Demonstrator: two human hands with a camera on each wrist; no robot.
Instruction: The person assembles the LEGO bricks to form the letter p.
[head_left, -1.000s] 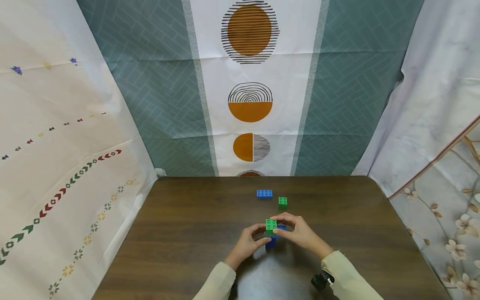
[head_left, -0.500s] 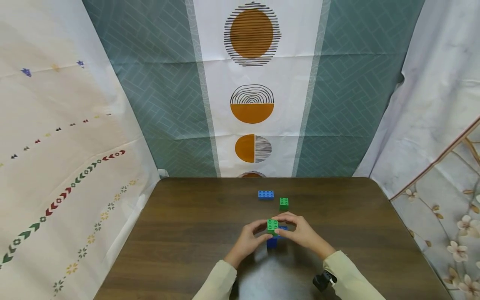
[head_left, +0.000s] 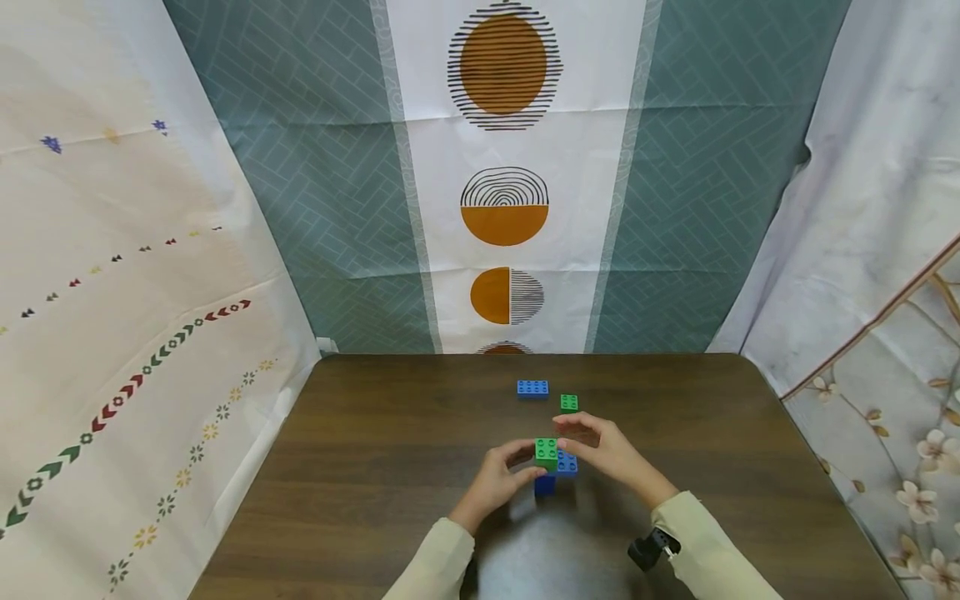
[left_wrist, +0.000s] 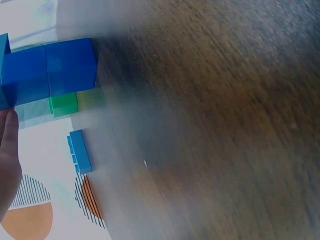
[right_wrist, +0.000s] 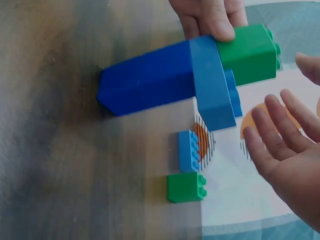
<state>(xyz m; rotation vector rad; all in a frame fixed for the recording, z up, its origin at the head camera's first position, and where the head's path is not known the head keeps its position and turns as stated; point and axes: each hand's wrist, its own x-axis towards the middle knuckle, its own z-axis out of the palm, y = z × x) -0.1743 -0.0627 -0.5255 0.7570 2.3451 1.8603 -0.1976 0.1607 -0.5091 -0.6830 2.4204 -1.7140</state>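
Note:
A stack of toy building bricks stands upright on the table: dark blue bricks below, a lighter blue brick crosswise on them, and a green brick on one end of that. My left hand pinches the stack near its top, its thumb against the green brick in the right wrist view. To the right of the stack is my right hand, which holds nothing. Its fingers are spread and loosely bent, apart from the bricks in the right wrist view.
Farther back on the brown table lie a loose blue brick and a small green brick. Patterned cloths hang behind the table and on both sides. A dark wrist strap device sits on the right sleeve.
My right hand has let go of the green brick and drawn back to the right, uncovering the lighter blue brick's studs. The left hand keeps its hold on the stack.

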